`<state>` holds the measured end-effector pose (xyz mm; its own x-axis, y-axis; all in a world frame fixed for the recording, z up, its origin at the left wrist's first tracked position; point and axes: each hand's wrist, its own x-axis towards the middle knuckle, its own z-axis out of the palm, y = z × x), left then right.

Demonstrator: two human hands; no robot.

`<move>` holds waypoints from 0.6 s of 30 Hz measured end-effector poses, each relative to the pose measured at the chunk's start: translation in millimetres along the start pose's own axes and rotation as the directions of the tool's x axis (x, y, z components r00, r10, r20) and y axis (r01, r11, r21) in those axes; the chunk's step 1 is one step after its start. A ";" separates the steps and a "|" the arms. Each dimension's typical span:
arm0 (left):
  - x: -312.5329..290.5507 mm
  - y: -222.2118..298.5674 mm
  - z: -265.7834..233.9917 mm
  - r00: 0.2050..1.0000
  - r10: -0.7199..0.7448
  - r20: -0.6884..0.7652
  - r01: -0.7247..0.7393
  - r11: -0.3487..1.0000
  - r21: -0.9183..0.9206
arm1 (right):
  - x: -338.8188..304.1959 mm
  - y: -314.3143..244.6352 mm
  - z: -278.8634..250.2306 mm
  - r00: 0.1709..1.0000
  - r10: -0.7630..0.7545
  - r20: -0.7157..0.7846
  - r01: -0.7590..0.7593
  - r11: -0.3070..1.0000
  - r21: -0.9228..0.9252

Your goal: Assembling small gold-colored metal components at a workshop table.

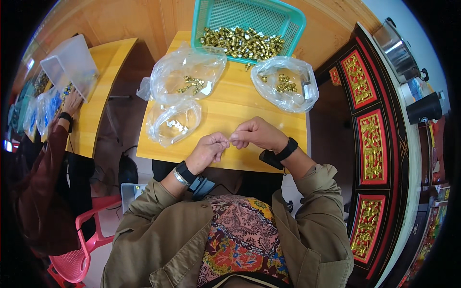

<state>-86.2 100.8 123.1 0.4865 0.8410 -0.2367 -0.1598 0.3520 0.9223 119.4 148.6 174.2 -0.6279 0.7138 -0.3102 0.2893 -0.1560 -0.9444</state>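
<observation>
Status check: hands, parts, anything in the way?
Left hand, right hand close together, fingers curled; anything held unclear. Brass parts in basket and two bags, beyond hands. Small bag nearest left hand.

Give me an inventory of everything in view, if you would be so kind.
wooden table: one, yellow, before the person
basket: one, green, table's far edge
fittings: many, gold-coloured, mostly in basket and two bags
clear bags: three, transparent, on wooden table
small pieces: several, white, in nearest bag
second table: one, yellow, left
tub: one, translucent, at second table
co-worker's sleeve: one, dark red, left
chair: one, pink, lower left
cabinet: one, black with red-and-gold panels, right
pot: one, silver, upper right
cup: one, black, below pot
jacket: one, olive, on the person
wristbands: two, black, person's wrists
left grip: one, bare, above wooden table
right grip: one, bare, close beside left grip; anything pinched is too small to tell
</observation>
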 end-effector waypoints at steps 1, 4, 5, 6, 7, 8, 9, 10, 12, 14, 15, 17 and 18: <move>-0.6 0.5 0.3 1.000 0.003 0.008 -0.003 1.000 0.013 | -1.6 2.3 -0.4 0.999 -0.049 -0.010 0.049 0.997 -0.055; -3.8 1.0 -3.6 0.998 -0.031 -0.052 0.035 0.997 0.071 | -0.4 -18.1 16.3 0.663 -0.748 -0.041 0.510 0.490 -0.707; -3.1 -0.7 -4.5 0.998 -0.031 -0.049 0.035 0.997 0.072 | -1.6 -20.1 22.5 0.662 -0.748 -0.043 0.508 0.490 -0.708; -1.6 -3.9 -6.3 0.999 -0.027 -0.039 0.030 0.997 0.074 | -2.8 -21.1 29.3 0.740 -0.669 0.068 0.468 0.439 -0.767; -0.9 -5.5 -7.8 0.999 -0.024 -0.030 0.027 0.997 0.074 | -3.0 -21.5 32.8 0.806 -0.567 0.168 0.435 0.377 -0.818; -0.9 -4.8 -9.5 0.999 -0.024 -0.030 0.027 0.997 0.075 | -0.7 -19.5 32.5 0.806 -0.567 0.167 0.435 0.377 -0.818; -1.2 -3.4 -11.4 0.998 -0.021 -0.059 0.024 0.999 0.046 | 2.9 -15.5 31.8 0.860 -0.478 0.182 0.399 0.405 -0.823; -1.7 -1.9 -13.4 0.996 -0.020 -0.090 0.021 1.000 0.017 | 6.7 -13.3 31.2 0.903 -0.382 0.197 0.362 0.428 -0.828; -3.4 3.0 -16.9 0.988 -0.012 -0.153 0.008 1.000 -0.026 | 20.1 -17.1 17.3 0.888 -0.436 0.144 0.345 0.426 -0.836; -4.5 3.5 -24.6 0.976 -0.006 -0.219 -0.010 0.998 -0.068 | 48.1 -21.1 -11.8 0.840 -0.543 -0.015 0.254 0.418 -0.872; -4.1 2.6 -29.5 0.984 -0.031 -0.174 0.020 0.998 -0.066 | 70.0 -22.6 -32.6 0.796 -0.594 -0.120 0.176 0.417 -0.892; -3.7 2.8 -36.1 0.990 -0.056 -0.130 0.048 0.997 -0.063 | 117.3 -39.1 -69.6 0.710 -0.641 -0.292 -0.077 0.341 -0.937; -3.6 3.3 -35.2 0.991 -0.090 -0.101 0.084 0.995 -0.059 | 140.6 -44.0 -89.2 0.730 -0.588 -0.349 -0.193 0.312 -0.930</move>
<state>-118.7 113.4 116.3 0.4098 0.8432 -0.3480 -0.1687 0.4450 0.8795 82.9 316.7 181.7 -0.3760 0.8509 0.3669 0.8838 0.4483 -0.1340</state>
